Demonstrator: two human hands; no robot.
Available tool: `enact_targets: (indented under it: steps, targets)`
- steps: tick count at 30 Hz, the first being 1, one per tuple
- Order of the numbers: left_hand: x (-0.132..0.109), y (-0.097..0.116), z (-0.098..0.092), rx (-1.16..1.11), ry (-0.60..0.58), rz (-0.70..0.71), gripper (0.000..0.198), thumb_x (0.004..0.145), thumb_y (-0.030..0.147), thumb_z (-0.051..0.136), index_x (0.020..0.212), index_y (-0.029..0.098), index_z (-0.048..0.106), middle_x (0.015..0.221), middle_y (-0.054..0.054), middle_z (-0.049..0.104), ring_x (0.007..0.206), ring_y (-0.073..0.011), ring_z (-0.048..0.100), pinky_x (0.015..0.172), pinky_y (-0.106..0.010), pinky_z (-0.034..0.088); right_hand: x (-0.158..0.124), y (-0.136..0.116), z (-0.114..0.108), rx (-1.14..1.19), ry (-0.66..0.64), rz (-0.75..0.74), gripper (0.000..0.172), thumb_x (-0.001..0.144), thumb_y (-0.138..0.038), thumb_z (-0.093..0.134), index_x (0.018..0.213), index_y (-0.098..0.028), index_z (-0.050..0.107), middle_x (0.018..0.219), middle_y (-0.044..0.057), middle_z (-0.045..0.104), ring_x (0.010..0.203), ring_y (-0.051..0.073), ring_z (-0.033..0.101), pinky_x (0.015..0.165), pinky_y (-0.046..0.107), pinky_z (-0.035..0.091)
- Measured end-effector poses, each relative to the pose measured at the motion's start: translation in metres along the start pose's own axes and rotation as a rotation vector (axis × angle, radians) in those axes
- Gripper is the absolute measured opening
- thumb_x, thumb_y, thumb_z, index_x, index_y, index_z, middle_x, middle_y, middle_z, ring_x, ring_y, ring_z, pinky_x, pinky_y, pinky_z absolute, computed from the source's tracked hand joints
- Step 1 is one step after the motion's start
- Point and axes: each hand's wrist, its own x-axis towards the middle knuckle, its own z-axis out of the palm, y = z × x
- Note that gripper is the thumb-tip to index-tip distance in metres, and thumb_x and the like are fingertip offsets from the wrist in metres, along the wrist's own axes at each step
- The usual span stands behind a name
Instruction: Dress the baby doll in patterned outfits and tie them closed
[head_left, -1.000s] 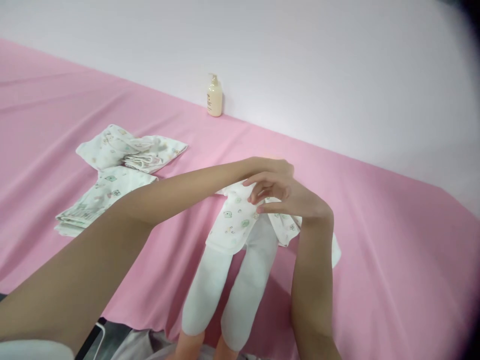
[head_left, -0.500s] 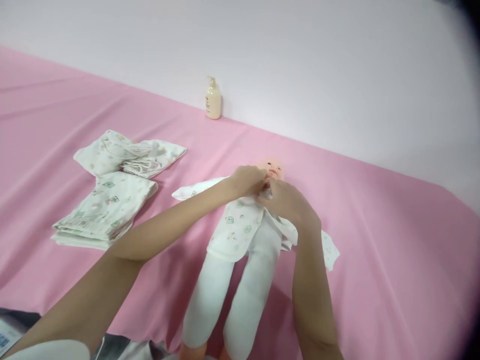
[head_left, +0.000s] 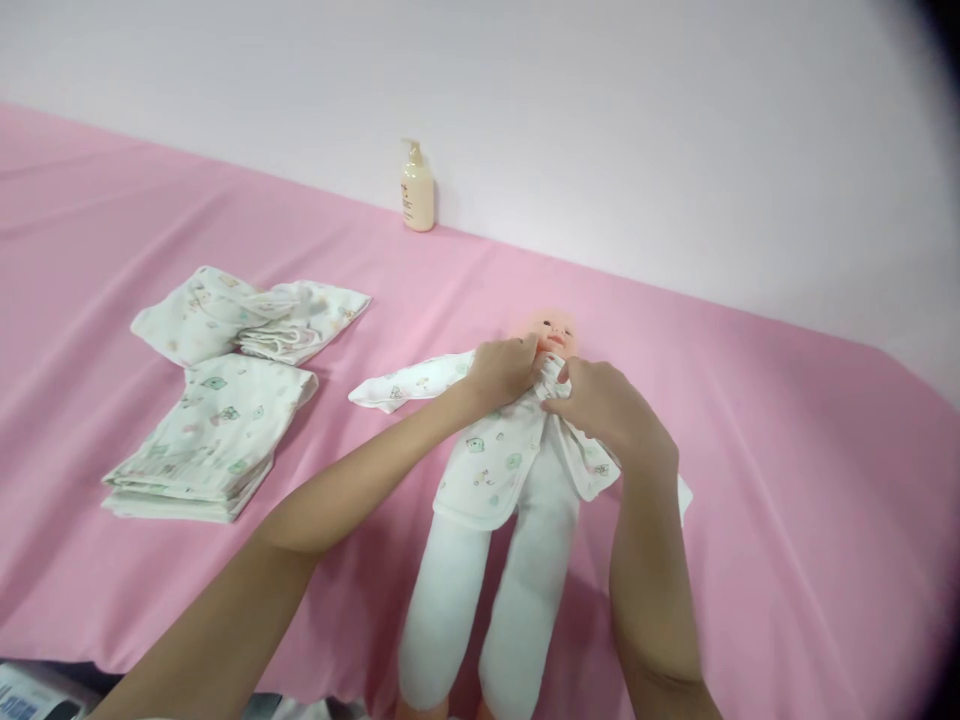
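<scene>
A baby doll (head_left: 556, 332) lies on its back, head toward the wall, its legs in white pants (head_left: 445, 600). A white printed baby jacket (head_left: 487, 462) covers its torso, with the front edges parted low down and the sleeves spread to both sides. Just under the doll's chin, my left hand (head_left: 507, 370) is closed on the jacket's neckline. Close beside it, my right hand (head_left: 609, 408) pinches the other front edge of the jacket near the chest. My fingers partly hide the collar, and my right forearm covers part of one sleeve.
Folded printed cloths (head_left: 217, 430) lie to the left, with a bundled printed garment (head_left: 247, 310) behind them. A cream pump bottle (head_left: 418, 190) stands against the wall. A pink sheet (head_left: 780, 520) covers the surface. At the lower left edge is a partly seen white package (head_left: 37, 692).
My right hand has moved slightly right and down, apart from the left, drawing the jacket's front edge. More of the collar and doll's face shows. The view has shifted a little.
</scene>
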Motion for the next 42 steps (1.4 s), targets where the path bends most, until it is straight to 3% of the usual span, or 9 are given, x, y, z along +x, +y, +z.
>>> enact_targets:
  steps: [5, 9, 14, 22, 26, 29, 33, 39, 42]
  targets:
    - [-0.001, -0.001, -0.002, -0.036, -0.029, 0.0, 0.031, 0.093, 0.037, 0.031, 0.103, 0.015, 0.051, 0.086, -0.007, 0.066, 0.073, -0.0243, 0.065, 0.057, -0.03, 0.043, -0.002, -0.001, 0.0, -0.055, 0.002, -0.105, 0.025, 0.078, -0.008, 0.041, 0.095, -0.018, 0.056, 0.066, 0.001, 0.054, 0.056, 0.014, 0.047, 0.05, 0.025, 0.027]
    - [-0.001, -0.003, -0.009, -0.106, -0.126, 0.01, 0.03, 0.088, 0.037, 0.04, 0.107, 0.015, 0.048, 0.085, -0.006, 0.066, 0.073, -0.022, 0.065, 0.059, -0.029, 0.043, -0.004, -0.005, 0.0, 0.038, -0.032, -0.235, 0.024, 0.084, -0.01, 0.034, 0.093, -0.02, 0.053, 0.068, 0.0, 0.054, 0.052, 0.011, 0.043, 0.05, 0.025, 0.026]
    - [-0.005, 0.0, -0.015, -0.036, -0.141, 0.045, 0.032, 0.086, 0.031, 0.044, 0.112, 0.012, 0.049, 0.095, -0.011, 0.065, 0.074, -0.0213, 0.065, 0.058, -0.027, 0.043, -0.005, -0.01, 0.006, 0.061, 0.028, -0.204, 0.008, 0.082, -0.02, 0.045, 0.085, -0.019, 0.052, 0.076, 0.001, 0.056, 0.061, 0.012, 0.049, 0.052, 0.025, 0.029]
    - [-0.041, 0.006, -0.058, 0.086, -0.282, 0.25, 0.025, 0.085, 0.011, 0.043, 0.108, 0.009, 0.055, 0.087, -0.01, 0.066, 0.073, -0.0204, 0.063, 0.061, -0.028, 0.043, -0.02, -0.009, 0.06, -0.098, 0.373, -0.041, 0.025, 0.09, -0.029, 0.041, 0.107, -0.015, 0.052, 0.1, 0.012, 0.056, 0.087, 0.024, 0.055, 0.057, 0.03, 0.037]
    - [-0.061, 0.012, -0.081, 0.191, -0.399, 0.409, 0.024, 0.084, 0.008, 0.045, 0.103, 0.008, 0.06, 0.091, -0.013, 0.065, 0.076, -0.0216, 0.063, 0.059, -0.028, 0.042, -0.043, 0.013, 0.089, 0.116, 0.446, 0.021, 0.037, 0.089, -0.024, 0.038, 0.125, -0.017, 0.044, 0.102, 0.009, 0.057, 0.078, 0.021, 0.057, 0.06, 0.032, 0.042]
    - [-0.075, 0.021, -0.089, 0.093, -0.454, 0.374, 0.026, 0.085, 0.022, 0.049, 0.106, 0.009, 0.058, 0.082, -0.01, 0.065, 0.066, -0.0202, 0.061, 0.052, -0.027, 0.041, -0.061, 0.029, 0.104, 0.347, 0.441, 0.054, 0.044, 0.086, -0.024, 0.042, 0.129, -0.02, 0.042, 0.1, 0.006, 0.059, 0.07, 0.017, 0.055, 0.062, 0.032, 0.045]
    - [-0.094, 0.037, -0.085, 0.112, -0.405, 0.378, 0.036, 0.08, 0.038, 0.059, 0.098, 0.007, 0.059, 0.074, -0.009, 0.061, 0.058, -0.0188, 0.057, 0.048, -0.026, 0.038, -0.082, 0.028, 0.111, 0.489, 0.507, 0.116, 0.035, 0.089, -0.027, 0.039, 0.119, -0.019, 0.055, 0.091, 0.006, 0.063, 0.074, 0.018, 0.056, 0.062, 0.032, 0.047]
    - [-0.097, 0.046, -0.07, 0.056, -0.413, 0.43, 0.018, 0.068, 0.002, 0.058, 0.081, 0.014, 0.062, 0.086, -0.008, 0.063, 0.071, -0.0189, 0.06, 0.057, -0.027, 0.043, -0.098, -0.007, 0.111, 0.466, 0.838, 0.005, 0.024, 0.091, -0.025, 0.043, 0.106, -0.022, 0.062, 0.086, 0.004, 0.063, 0.068, 0.014, 0.056, 0.06, 0.029, 0.049]
    - [-0.09, 0.038, -0.075, -0.064, -0.46, 0.417, 0.019, 0.071, 0.0, 0.051, 0.073, 0.016, 0.06, 0.08, -0.005, 0.064, 0.068, -0.0167, 0.06, 0.058, -0.027, 0.042, -0.102, -0.018, 0.117, 0.431, 0.806, -0.087, 0.03, 0.09, -0.023, 0.045, 0.118, -0.024, 0.055, 0.072, 0.0, 0.06, 0.054, 0.011, 0.051, 0.054, 0.027, 0.048]
